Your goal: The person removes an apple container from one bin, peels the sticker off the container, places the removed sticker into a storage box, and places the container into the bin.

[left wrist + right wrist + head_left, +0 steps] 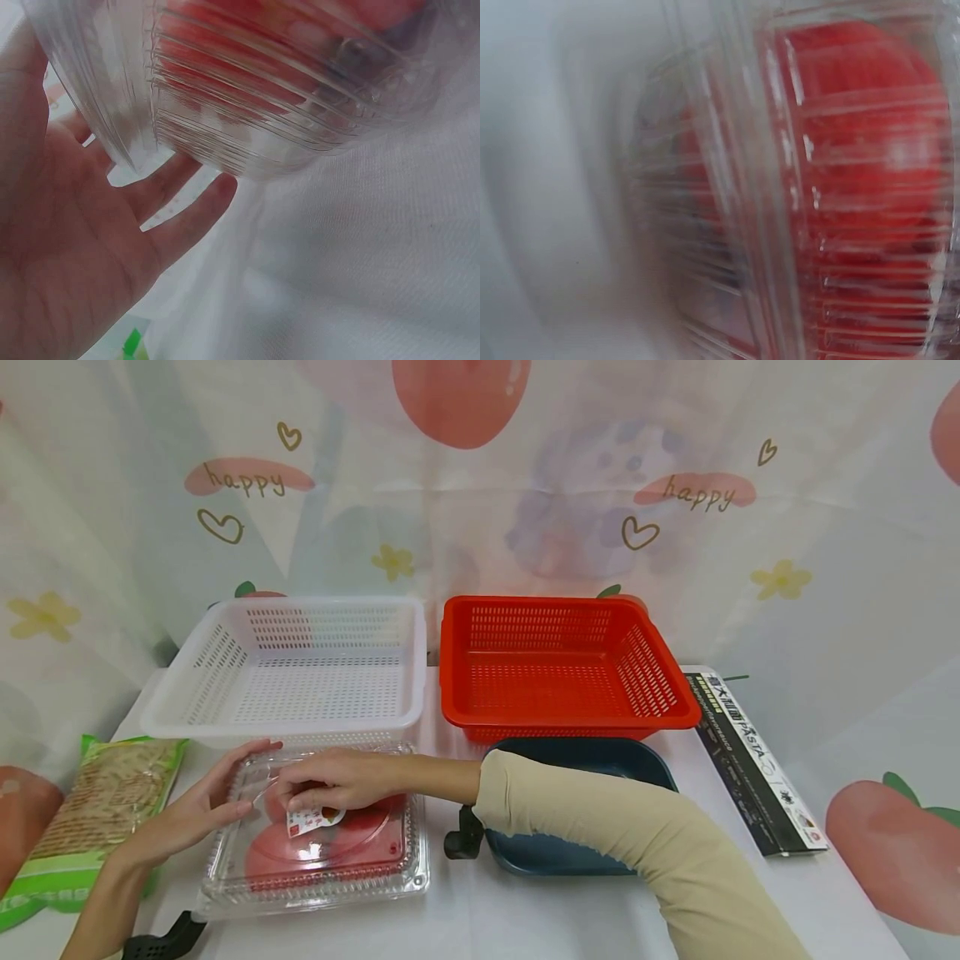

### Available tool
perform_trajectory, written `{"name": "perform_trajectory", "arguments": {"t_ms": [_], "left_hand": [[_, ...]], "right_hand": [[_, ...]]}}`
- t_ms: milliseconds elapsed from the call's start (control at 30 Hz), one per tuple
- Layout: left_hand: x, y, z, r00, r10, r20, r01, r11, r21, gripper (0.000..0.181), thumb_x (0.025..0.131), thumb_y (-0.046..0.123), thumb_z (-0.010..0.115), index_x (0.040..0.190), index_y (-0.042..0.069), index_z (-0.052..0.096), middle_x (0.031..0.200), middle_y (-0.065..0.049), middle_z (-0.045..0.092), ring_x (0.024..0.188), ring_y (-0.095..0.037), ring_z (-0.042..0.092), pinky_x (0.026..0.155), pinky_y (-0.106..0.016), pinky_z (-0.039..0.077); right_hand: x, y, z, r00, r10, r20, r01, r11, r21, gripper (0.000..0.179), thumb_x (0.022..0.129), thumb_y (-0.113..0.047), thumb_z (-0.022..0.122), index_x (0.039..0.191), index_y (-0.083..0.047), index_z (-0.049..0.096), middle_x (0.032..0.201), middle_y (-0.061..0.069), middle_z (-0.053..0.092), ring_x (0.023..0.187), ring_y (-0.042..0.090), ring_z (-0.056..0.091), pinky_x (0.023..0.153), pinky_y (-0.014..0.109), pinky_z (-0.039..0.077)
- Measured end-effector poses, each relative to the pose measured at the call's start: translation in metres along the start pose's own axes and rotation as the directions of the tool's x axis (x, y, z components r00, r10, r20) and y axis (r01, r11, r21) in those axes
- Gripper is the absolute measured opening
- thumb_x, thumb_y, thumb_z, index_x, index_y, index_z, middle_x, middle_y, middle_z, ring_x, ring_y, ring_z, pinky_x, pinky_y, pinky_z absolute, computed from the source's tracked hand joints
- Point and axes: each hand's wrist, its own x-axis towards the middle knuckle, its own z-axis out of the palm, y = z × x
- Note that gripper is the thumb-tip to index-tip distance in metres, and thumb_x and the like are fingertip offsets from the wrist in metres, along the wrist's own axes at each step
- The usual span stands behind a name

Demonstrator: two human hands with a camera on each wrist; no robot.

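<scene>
A clear plastic lidded box with red contents lies on the table in front of the white basket. My left hand is at its left side, the thumb towards the lid. The left wrist view shows the fingers fairly straight along the ribbed wall of the box. On top of the lid rests my right hand, fingers bent down beside a white printed label. Its fingertips are partly hidden, so a pinch on the label cannot be made out. A blurred red round shape shows through plastic in the right wrist view.
Behind the box stand a white basket and a red basket. A dark blue basin sits under the right forearm. To the left lies a green-edged food bag; to the right, a black pasta box.
</scene>
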Motion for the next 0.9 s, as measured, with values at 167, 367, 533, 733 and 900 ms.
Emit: {"name": "perform_trajectory", "arguments": {"t_ms": [167, 367, 533, 733, 900], "left_hand": [[0.0006, -0.0020, -0.0006, 1.000, -0.010, 0.002, 0.010, 1.000, 0.005, 0.070, 0.095, -0.005, 0.045, 0.155, 0.010, 0.011, 0.157, 0.008, 0.022, 0.137, 0.015, 0.021, 0.098, -0.004, 0.028], [0.0012, -0.0033, -0.0013, 1.000, -0.016, -0.005, 0.016, 1.000, 0.019, 0.071, 0.095, -0.005, 0.045, 0.155, 0.011, 0.011, 0.156, 0.008, 0.022, 0.136, 0.016, 0.022, 0.098, -0.005, 0.030], [0.0007, -0.0041, -0.0020, 1.000, -0.028, -0.004, 0.028, 0.999, 0.016, 0.071, 0.095, -0.004, 0.045, 0.156, 0.012, 0.011, 0.156, 0.011, 0.023, 0.135, 0.017, 0.023, 0.098, -0.006, 0.031], [0.0005, 0.0004, -0.0009, 1.000, -0.025, -0.010, 0.025, 1.000, 0.005, 0.071, 0.095, -0.005, 0.045, 0.155, 0.011, 0.012, 0.155, 0.011, 0.025, 0.135, 0.016, 0.024, 0.098, -0.006, 0.031], [-0.0004, 0.0006, -0.0007, 0.999, -0.039, -0.014, 0.039, 0.999, 0.016, 0.071, 0.095, -0.003, 0.046, 0.155, 0.013, 0.012, 0.154, 0.012, 0.026, 0.134, 0.017, 0.025, 0.097, -0.006, 0.031]], "right_hand": [[0.0002, -0.0033, -0.0008, 0.999, 0.049, 0.006, -0.049, 0.999, -0.024, 0.010, 0.101, -0.017, 0.051, 0.103, -0.010, 0.058, 0.089, -0.003, 0.056, 0.084, -0.002, 0.049, 0.082, 0.007, 0.039], [0.0012, -0.0041, -0.0013, 0.997, 0.070, 0.014, -0.069, 0.997, -0.042, 0.010, 0.101, -0.018, 0.050, 0.102, -0.012, 0.057, 0.089, -0.005, 0.055, 0.084, -0.003, 0.048, 0.082, 0.006, 0.038], [-0.0004, -0.0002, -0.0001, 1.000, 0.011, -0.011, -0.011, 1.000, 0.021, 0.009, 0.100, -0.015, 0.051, 0.102, -0.009, 0.058, 0.088, -0.002, 0.056, 0.082, -0.001, 0.049, 0.081, 0.008, 0.040], [-0.0018, 0.0037, 0.0002, 0.999, -0.020, -0.026, 0.022, 0.997, 0.069, 0.011, 0.100, -0.015, 0.052, 0.105, -0.008, 0.059, 0.090, -0.001, 0.060, 0.082, -0.001, 0.051, 0.082, 0.009, 0.043], [-0.0021, 0.0045, 0.0001, 1.000, 0.005, -0.022, -0.002, 0.993, 0.114, 0.010, 0.100, -0.014, 0.051, 0.104, -0.008, 0.058, 0.088, 0.000, 0.059, 0.078, 0.000, 0.051, 0.079, 0.011, 0.044]]}}
